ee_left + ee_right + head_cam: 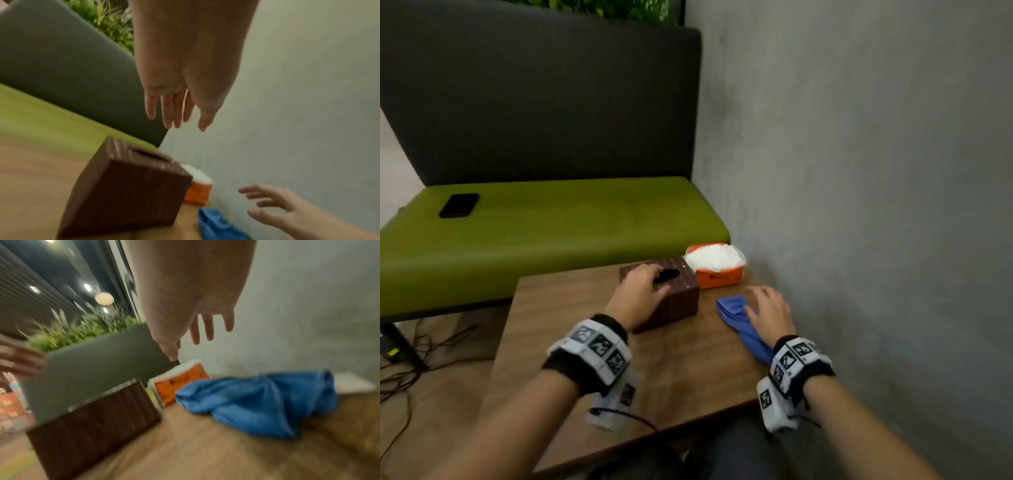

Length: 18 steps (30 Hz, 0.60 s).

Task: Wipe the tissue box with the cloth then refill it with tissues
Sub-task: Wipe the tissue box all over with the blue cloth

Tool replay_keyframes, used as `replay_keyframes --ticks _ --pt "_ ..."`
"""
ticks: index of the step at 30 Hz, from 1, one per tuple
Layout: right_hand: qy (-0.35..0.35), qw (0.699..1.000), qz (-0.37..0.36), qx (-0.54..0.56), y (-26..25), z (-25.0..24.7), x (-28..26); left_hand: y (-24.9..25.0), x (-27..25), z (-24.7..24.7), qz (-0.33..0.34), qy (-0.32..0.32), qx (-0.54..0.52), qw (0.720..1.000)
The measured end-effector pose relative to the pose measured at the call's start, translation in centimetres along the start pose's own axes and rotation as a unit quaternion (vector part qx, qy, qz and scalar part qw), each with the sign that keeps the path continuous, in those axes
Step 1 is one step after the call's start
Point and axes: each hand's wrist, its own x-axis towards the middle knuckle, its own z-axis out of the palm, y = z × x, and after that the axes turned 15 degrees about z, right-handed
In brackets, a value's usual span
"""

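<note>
Blue cloth point(739, 320) is lying on the table point(681, 363) directly under the spread, empty right hand point(768, 313), its length running toward the person, while the open left hand point(642, 291) is hovering over the tissue box point(674, 291).
</note>
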Motion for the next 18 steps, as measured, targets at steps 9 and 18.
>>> replay_keyframes --ticks 9,18 --pt "-0.146 0.973 0.032 -0.178 2.7 6.8 1.9 -2.7 2.8 9.4 -0.026 -0.013 0.11 0.994" --pt "-0.105 0.978 0.026 -0.177 0.5 8.0 1.7 -5.5 2.3 10.5 0.009 0.044 0.142 0.989"
